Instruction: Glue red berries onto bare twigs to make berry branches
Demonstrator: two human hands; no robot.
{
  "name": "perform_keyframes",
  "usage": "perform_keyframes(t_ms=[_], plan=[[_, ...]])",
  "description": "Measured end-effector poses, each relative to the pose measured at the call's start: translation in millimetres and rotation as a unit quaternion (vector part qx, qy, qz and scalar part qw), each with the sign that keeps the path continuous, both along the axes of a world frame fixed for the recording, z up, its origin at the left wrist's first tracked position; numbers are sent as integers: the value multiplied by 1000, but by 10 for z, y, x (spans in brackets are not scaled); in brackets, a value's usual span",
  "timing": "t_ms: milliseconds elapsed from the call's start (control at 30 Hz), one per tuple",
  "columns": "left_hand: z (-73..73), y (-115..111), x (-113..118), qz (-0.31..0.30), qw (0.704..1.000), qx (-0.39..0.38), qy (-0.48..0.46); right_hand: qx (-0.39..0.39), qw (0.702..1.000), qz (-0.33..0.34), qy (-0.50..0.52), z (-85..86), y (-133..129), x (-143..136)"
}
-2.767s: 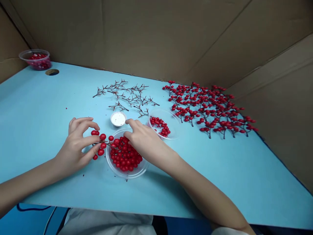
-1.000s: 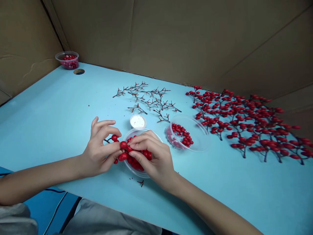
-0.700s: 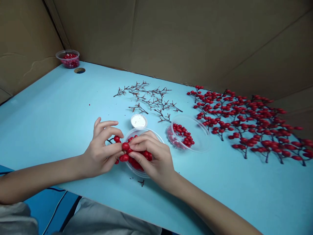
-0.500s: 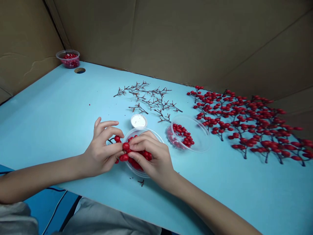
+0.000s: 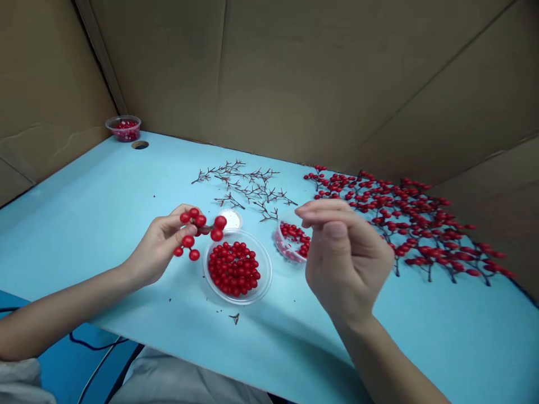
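Note:
My left hand (image 5: 158, 244) pinches a sprig with red berries (image 5: 219, 222) between thumb and fingers, beside and a little above a clear round tub. That tub (image 5: 266, 269) holds many loose red berries (image 5: 234, 268). My right hand (image 5: 347, 261) is raised to the right of it, apart from the sprig. Its fingers are closed together with the thumb against them; whether anything small is between them is hidden. Just behind the tub stands a small white dish (image 5: 231, 219), partly covered by the sprig.
Bare brown twigs (image 5: 248, 188) lie mid-table. Behind my right hand are a second tub of berries (image 5: 290, 247), partly hidden, and a spread of berry-covered branches (image 5: 404, 219). Another tub (image 5: 125, 130) stands at the far left corner near a table hole (image 5: 140, 145). A twig scrap (image 5: 234, 318) lies in front.
My right hand has come off the sprig and moved up and right, towards the camera. My left hand has drawn slightly left with the sprig, uncovering the berry tub. The view has tilted up.

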State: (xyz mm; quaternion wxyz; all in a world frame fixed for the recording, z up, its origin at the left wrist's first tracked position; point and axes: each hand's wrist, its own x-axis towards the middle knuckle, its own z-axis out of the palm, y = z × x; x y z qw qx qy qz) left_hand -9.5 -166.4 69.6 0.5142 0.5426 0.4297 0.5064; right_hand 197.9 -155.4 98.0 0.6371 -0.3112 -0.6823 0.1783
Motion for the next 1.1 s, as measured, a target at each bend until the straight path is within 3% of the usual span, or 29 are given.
perform_keyframes(t_ms=[67, 167, 267, 367, 533, 700, 867, 1100], plan=[[124, 12, 83, -27, 991, -55, -116, -33, 999, 4, 7, 0, -7, 35], [295, 36, 263, -81, 972, -46, -216, -94, 989, 27, -108, -74, -68, 26], [402, 54, 496, -104, 958, -46, -263, -50, 976, 10, -213, -140, -174, 12], [454, 46, 763, -101, 954, -76, -271, -9, 972, -29, -233, -137, -270, 61], [542, 14, 1211, -163, 952, -112, -235, -42, 981, -78, -174, -71, -388, 294], [597, 46, 1666, -173, 946, -164, -219, -74, 986, -114, -100, -71, -488, 565], [533, 36, 2062, -175, 931, -216, -235, -112, 974, -191, -43, -176, -501, 773], [434, -3, 2484, -185, 929, -226, -228, -147, 952, -267, 27, -342, -479, 1086]])
